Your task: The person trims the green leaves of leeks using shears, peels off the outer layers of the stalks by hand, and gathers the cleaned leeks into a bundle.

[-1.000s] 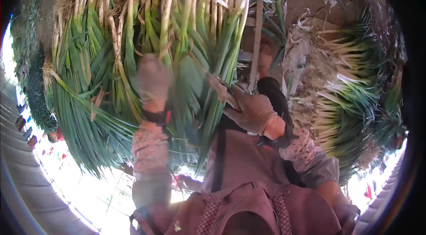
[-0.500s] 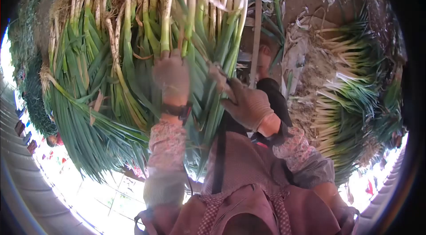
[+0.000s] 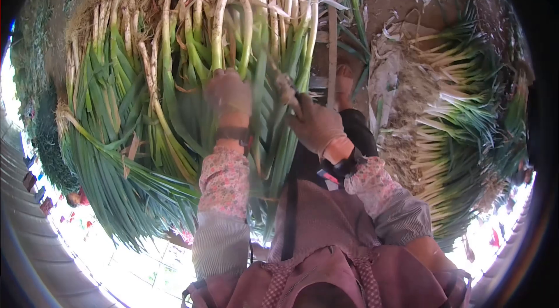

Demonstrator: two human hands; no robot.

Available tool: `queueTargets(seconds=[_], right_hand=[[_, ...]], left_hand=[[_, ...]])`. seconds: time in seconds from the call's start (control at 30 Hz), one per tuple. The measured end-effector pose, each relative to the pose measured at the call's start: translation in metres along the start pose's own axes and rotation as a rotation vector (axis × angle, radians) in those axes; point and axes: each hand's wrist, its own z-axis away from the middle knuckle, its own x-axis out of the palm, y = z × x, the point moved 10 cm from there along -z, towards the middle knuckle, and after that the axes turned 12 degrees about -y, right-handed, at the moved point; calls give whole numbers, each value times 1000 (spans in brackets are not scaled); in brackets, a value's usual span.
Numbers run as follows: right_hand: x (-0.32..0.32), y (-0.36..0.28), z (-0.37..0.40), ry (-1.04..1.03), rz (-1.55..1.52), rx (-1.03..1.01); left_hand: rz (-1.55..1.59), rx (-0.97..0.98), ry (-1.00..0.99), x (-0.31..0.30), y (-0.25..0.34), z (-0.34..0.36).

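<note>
Large green onions [image 3: 218, 34] lie side by side in front of me, white roots away from me and leaves toward me. My left hand [image 3: 229, 95], gloved and somewhat blurred, is closed over the stalks where white turns to green. To its right, my gloved right hand [image 3: 319, 126] is wrapped around a narrow tool [image 3: 285, 88] with a worn greyish end. The tool points up and left over the leaves, its far end smeared by motion.
A second pile of thinner green onions [image 3: 457, 127] lies on the right, beside dry roots and pale wrapping [image 3: 387, 75]. A thin wooden strip [image 3: 332, 55] stands between the piles, near a bare foot [image 3: 345, 78]. Leaf scraps litter the ground at the top.
My right hand has moved slightly up and left with the tool. My left hand has shifted a little to the right, its fingers now more curled.
</note>
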Motion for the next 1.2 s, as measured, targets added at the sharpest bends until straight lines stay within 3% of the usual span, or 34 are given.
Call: queueTargets(seconds=[0.03, 0.13, 0.23, 0.7, 0.93, 1.2], right_hand=[[-7, -1, 0, 37, 11, -35], [7, -2, 15, -102, -85, -10], [-8, -8, 3, 6, -47, -98], [-80, 3, -163, -8, 28, 8], [-64, -3, -94, -113, 9, 47], [-81, -9, -155, -54, -15, -36]], left_hand=[[-4, 2, -17, 1, 0, -1], [6, 21, -52, 6, -2, -3], [32, 66, -54, 1, 1, -2], [91, 147, 38, 1, -4, -6], [141, 164, 25, -1, -4, -5], [126, 168, 30, 1, -4, -4]])
